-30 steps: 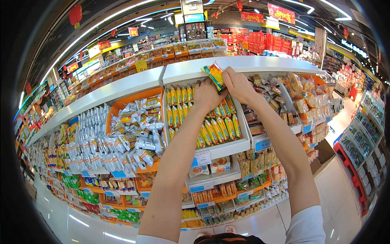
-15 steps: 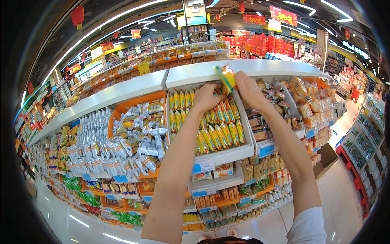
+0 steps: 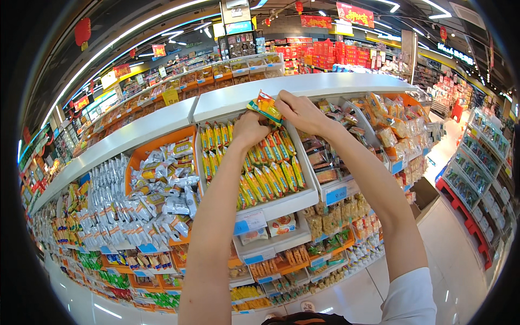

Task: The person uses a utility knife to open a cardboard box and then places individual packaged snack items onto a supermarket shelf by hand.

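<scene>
A yellow, green and orange snack packet (image 3: 265, 107) is pinched by its right end in my right hand (image 3: 299, 112), just above the back of a white bin (image 3: 290, 201). My left hand (image 3: 251, 130) is curled closed beside the packet's lower left side, over the back row of the bin. Whether its fingers grip this packet or one below is hidden. Similar slim yellow-green packets (image 3: 272, 180) stand upright in tight rows in the bin, and my left forearm covers part of them.
Left of the bin, an orange-edged bin holds loose silver packets (image 3: 162, 184). To the right lie brown snack packs (image 3: 325, 157) and bagged goods (image 3: 398, 124). A white ledge (image 3: 303, 86) runs behind. A clear-drawered rack (image 3: 476, 157) stands at far right.
The packet has tipped from near upright to slanting sideways, with my right hand still on it. My left hand has risen from the rows to beside it. The whole view has shifted slightly.
</scene>
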### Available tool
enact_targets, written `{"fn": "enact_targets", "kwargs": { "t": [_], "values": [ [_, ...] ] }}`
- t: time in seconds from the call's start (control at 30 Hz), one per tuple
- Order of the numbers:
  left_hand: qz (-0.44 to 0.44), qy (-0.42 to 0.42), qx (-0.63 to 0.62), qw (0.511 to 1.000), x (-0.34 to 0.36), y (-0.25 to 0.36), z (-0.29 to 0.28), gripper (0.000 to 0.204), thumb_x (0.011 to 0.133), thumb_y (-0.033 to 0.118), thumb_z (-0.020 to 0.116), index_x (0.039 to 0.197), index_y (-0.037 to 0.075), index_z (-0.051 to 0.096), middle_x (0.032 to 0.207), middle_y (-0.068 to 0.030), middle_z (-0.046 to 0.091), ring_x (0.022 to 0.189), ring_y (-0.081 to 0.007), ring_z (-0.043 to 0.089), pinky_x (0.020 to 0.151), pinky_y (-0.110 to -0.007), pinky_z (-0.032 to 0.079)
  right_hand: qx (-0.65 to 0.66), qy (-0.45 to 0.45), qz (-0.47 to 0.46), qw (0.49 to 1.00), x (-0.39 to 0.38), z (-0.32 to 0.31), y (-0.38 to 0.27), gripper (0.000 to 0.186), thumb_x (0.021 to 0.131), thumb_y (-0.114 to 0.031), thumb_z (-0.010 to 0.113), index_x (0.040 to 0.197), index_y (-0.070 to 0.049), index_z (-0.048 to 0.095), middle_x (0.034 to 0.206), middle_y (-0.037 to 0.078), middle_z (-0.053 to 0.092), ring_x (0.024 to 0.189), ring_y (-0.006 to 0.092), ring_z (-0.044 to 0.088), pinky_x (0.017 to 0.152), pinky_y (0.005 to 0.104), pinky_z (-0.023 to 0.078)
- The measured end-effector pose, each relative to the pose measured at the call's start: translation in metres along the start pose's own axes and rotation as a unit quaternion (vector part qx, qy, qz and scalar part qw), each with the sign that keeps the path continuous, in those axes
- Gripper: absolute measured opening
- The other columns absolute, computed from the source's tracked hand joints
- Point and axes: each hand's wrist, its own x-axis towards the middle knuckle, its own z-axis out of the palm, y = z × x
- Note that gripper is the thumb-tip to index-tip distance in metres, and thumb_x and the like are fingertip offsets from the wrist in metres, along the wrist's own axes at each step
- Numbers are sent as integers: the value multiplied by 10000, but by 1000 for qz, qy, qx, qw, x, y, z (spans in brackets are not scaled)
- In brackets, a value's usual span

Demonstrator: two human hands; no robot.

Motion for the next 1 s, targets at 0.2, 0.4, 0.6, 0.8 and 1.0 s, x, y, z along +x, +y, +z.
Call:
{"fn": "enact_targets", "kwargs": {
  "t": [0.2,0.4,0.6,0.8,1.0],
  "values": [
    [2,-17,17,1000,-15,22,-20,274,713,290,705,920,113,733,928,-125,705,886,-281,659,799,-380,502,-11,16,14,1000,5,10,6,311,969,-319,403,977,-19,484,813,230,597,797,443,567,710,470,436],
    [6,58,50,997,-19,20,-11,278,724,290,677,906,83,712,992,-171,681,964,-340,619,840,-433,474,-54,-13,37,998,3,5,-7,329,968,-333,397,996,-23,503,848,245,617,805,454,580,739,492,443],
    [15,9,81,997,-11,10,-4,292,742,266,662,979,100,701,1022,-162,668,1053,-333,572,975,-455,373,-43,3,24,999,0,7,-1,314,961,-305,421,954,-6,513,803,233,616,779,442,582,723,482,449],
    [31,27,64,997,-13,8,-6,370,745,268,672,1079,109,663,1109,-142,646,1113,-331,540,1013,-453,343,-71,-24,25,997,-4,10,2,299,965,-293,387,954,-11,486,804,219,608,789,445,575,759,502,446],
    [-9,19,-1,1000,-24,21,-12,400,755,295,679,1116,128,641,1217,-132,599,1202,-322,484,1030,-468,319,-263,-43,-140,954,-20,12,17,236,960,-214,320,939,-37,473,841,190,565,847,394,586,881,529,425]
  ]
}}
